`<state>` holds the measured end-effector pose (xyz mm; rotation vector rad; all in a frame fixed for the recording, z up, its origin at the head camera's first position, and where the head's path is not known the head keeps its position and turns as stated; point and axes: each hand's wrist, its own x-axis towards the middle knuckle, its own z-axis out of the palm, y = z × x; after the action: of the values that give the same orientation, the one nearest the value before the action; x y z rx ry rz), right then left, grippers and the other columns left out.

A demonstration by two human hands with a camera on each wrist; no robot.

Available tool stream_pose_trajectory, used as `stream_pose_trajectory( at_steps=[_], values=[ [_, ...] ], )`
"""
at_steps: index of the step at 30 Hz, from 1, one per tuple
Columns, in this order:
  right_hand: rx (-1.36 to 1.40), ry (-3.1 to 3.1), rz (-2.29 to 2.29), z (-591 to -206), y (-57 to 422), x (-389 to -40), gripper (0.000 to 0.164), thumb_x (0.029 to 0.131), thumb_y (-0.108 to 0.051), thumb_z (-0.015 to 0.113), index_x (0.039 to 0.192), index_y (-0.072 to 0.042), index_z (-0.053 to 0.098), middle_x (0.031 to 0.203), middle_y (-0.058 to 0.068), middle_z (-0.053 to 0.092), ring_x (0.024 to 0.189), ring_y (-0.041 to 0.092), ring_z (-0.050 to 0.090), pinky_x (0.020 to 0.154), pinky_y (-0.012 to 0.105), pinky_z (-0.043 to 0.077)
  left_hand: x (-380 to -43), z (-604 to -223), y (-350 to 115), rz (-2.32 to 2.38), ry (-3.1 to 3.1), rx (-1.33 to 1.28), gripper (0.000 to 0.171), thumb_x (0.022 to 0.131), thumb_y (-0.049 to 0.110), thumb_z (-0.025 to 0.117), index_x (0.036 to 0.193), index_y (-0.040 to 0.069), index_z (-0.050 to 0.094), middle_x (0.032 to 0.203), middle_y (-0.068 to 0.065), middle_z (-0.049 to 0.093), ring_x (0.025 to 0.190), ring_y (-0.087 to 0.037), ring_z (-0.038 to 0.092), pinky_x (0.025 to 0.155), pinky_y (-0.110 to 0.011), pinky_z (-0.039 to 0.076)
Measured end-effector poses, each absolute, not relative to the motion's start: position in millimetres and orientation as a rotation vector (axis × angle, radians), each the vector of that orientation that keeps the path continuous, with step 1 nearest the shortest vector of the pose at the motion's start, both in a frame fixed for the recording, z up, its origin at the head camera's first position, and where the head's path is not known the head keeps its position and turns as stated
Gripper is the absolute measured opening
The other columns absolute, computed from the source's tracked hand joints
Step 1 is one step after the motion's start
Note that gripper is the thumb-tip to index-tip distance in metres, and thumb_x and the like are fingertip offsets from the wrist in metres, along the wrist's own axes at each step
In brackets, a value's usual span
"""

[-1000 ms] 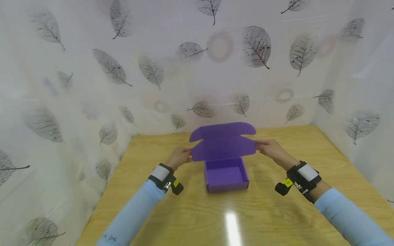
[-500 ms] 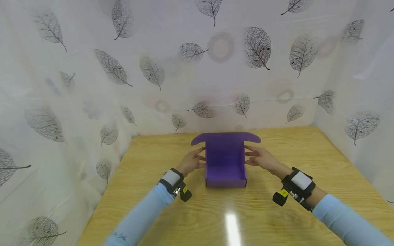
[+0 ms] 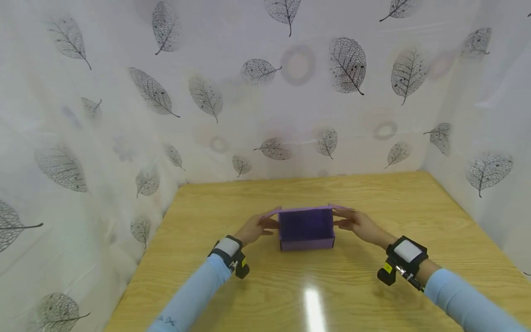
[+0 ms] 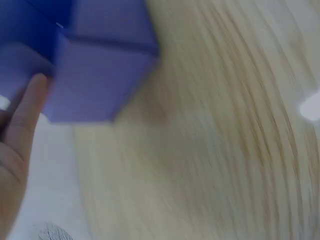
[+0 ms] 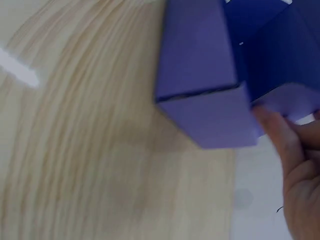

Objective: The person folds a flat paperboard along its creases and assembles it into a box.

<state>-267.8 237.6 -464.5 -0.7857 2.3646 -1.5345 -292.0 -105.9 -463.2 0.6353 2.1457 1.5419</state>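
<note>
A purple cardboard box sits on the table, its front wall toward me and its dark inside showing. Its attached lid leans forward above the opening, seen nearly edge-on, with a rounded ear sticking out at each end. My left hand is at the box's left side, fingers fairly straight and touching the lid's side. Opposite it, my right hand touches the right side the same way. In both wrist views, a fingertip meets the lid's side flap near the box's side wall; other fingers are partly hidden.
The wooden table carries a bright light reflection in front of the box. Behind it and along both sides hangs a pale curtain printed with leaves. Each wrist wears a strapped camera.
The lid has swung from tilted back, through upright, to leaning forward over the box. Both hands shifted from the lid's outer edges in to the box's sides and lowered with it.
</note>
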Motion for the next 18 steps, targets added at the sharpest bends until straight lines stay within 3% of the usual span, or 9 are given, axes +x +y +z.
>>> stream_pose_trajectory(
  at_steps=[2,6,9,11,15,18],
  values=[
    [-0.894,2.480,-1.476,-473.0,239.8,-267.1,0.045,0.091,0.009,0.040,0.136,0.004,0.040,0.142,0.026,0.036,0.114,0.016,0.057,0.092,0.028,0.049,-293.8,-470.2,-109.3,1.519,2.163,0.713,0.057,0.091,-0.011,0.031,0.143,0.013,0.032,0.136,-0.021,0.047,0.119,-0.036,0.051,0.095,-0.042,0.047],
    [-1.132,2.721,-1.322,-485.7,244.8,-267.8,0.045,0.088,0.014,0.042,0.131,0.000,0.049,0.133,0.021,0.049,0.117,-0.007,0.044,0.097,0.015,0.041,-297.0,-477.8,-114.0,1.419,2.287,0.856,0.051,0.091,-0.009,0.035,0.137,0.010,0.042,0.141,-0.013,0.043,0.122,-0.033,0.050,0.097,-0.042,0.046],
    [-1.297,2.782,-1.215,-492.2,249.9,-268.4,0.053,0.085,0.016,0.045,0.132,-0.008,0.050,0.134,0.013,0.050,0.123,-0.003,0.039,0.100,0.009,0.032,-298.3,-481.8,-116.6,1.302,2.390,0.988,0.046,0.090,-0.011,0.038,0.129,0.007,0.052,0.136,-0.014,0.050,0.123,-0.032,0.049,0.096,-0.038,0.047],
    [-1.395,2.780,-1.140,-495.5,252.5,-268.9,0.055,0.083,0.018,0.046,0.130,-0.008,0.053,0.133,0.013,0.053,0.124,0.004,0.045,0.101,0.009,0.032,-298.8,-484.1,-117.6,1.202,2.474,1.071,0.040,0.089,-0.010,0.043,0.123,0.005,0.058,0.132,-0.015,0.053,0.120,-0.032,0.051,0.094,-0.036,0.049],
    [-1.580,2.841,-0.874,-499.6,255.5,-267.7,0.059,0.077,0.021,0.050,0.127,-0.009,0.056,0.129,0.014,0.056,0.117,0.024,0.054,0.105,0.009,0.025,-297.7,-487.9,-116.3,1.040,2.561,1.130,0.031,0.086,-0.002,0.058,0.114,0.007,0.064,0.137,-0.014,0.047,0.119,-0.032,0.052,0.093,-0.035,0.049],
    [-1.722,2.944,-0.559,-499.3,255.4,-266.1,0.064,0.071,0.021,0.050,0.127,-0.009,0.056,0.128,0.012,0.057,0.113,0.030,0.056,0.111,0.012,0.012,-295.2,-489.1,-114.4,0.991,2.571,1.117,0.031,0.083,0.005,0.065,0.113,0.008,0.065,0.141,-0.014,0.041,0.117,-0.033,0.054,0.092,-0.037,0.049]
  ],
)
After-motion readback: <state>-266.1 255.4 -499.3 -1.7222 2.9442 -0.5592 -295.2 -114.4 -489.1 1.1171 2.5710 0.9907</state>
